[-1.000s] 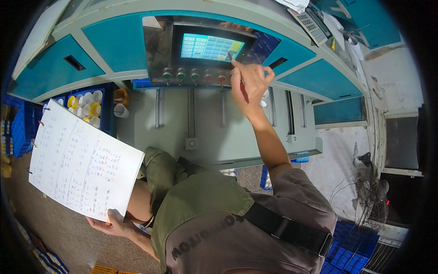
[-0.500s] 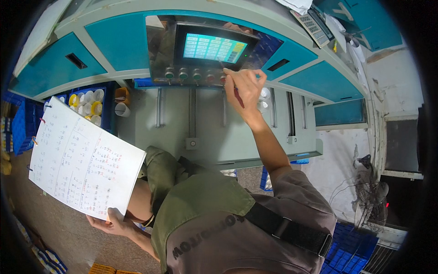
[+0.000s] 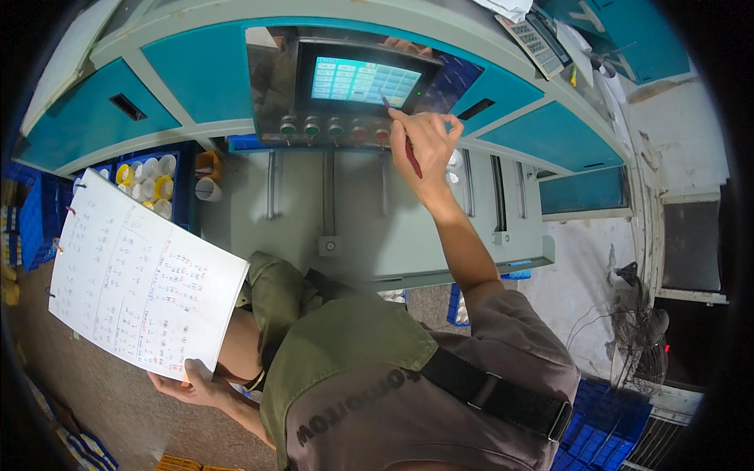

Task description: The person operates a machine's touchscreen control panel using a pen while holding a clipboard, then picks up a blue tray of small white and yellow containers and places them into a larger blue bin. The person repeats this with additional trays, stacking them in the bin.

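My right hand (image 3: 426, 149) is raised to a teal machine's control panel and grips a red pen (image 3: 410, 155). Its tip touches the lit touchscreen (image 3: 361, 80) near the lower right corner. A row of knobs and buttons (image 3: 334, 128) runs under the screen, just left of that hand. My left hand (image 3: 192, 382) is low at the left and holds a white sheet of handwritten notes (image 3: 137, 276) by its bottom corner, tilted up toward me. My green apron and a black strap fill the lower middle.
The teal and grey machine housing (image 3: 196, 82) arches across the top. A blue crate (image 3: 149, 180) with white and yellow spools stands left of it. A calculator (image 3: 536, 39) lies on the machine's top right. Blue crates (image 3: 609, 428) and a small fan (image 3: 640, 337) are at lower right.
My right hand has moved left and up from the panel's right edge until the pen tip meets the screen. The sheet in my left hand has stayed almost still.
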Demonstrator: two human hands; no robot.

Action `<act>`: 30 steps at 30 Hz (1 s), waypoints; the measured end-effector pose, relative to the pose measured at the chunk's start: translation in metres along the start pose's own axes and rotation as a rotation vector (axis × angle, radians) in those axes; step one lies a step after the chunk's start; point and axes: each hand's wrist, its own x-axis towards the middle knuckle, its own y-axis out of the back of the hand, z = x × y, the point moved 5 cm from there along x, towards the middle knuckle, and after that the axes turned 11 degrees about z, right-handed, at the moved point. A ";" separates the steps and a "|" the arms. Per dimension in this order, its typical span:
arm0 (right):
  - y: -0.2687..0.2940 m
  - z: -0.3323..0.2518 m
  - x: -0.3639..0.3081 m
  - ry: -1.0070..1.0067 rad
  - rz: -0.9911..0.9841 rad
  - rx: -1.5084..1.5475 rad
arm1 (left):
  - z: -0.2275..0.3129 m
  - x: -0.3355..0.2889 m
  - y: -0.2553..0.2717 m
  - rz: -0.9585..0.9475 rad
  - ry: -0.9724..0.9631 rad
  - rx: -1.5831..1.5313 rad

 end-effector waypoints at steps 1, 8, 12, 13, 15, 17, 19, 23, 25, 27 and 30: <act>0.001 -0.001 -0.001 0.006 0.012 0.020 | 0.001 0.000 0.000 0.003 -0.025 0.011; 0.008 0.006 -0.001 -0.013 0.032 -0.061 | 0.002 -0.001 -0.001 0.013 0.035 -0.001; 0.017 0.015 0.002 -0.036 0.066 -0.148 | 0.003 -0.002 -0.001 0.008 0.024 0.010; 0.017 0.015 0.002 -0.035 0.053 -0.141 | 0.003 -0.002 -0.001 0.006 0.006 0.022; 0.015 0.013 -0.001 -0.031 0.023 -0.102 | 0.002 -0.002 -0.001 -0.015 0.015 -0.018; 0.013 0.007 -0.004 -0.020 0.009 -0.030 | 0.001 -0.001 0.000 -0.029 0.007 -0.033; 0.010 0.006 -0.006 -0.037 -0.029 -0.041 | 0.000 0.000 0.001 -0.031 -0.011 -0.017; 0.015 0.010 -0.003 -0.033 0.050 -0.079 | -0.002 0.000 0.002 -0.025 0.013 -0.029; 0.017 0.015 0.000 -0.044 0.060 -0.112 | 0.000 -0.001 0.002 -0.015 -0.008 -0.012; 0.017 0.018 0.001 -0.065 0.053 -0.125 | 0.000 -0.001 0.000 -0.026 0.005 -0.046; 0.017 0.017 -0.004 -0.054 0.042 -0.124 | 0.002 -0.002 -0.001 -0.026 0.012 -0.054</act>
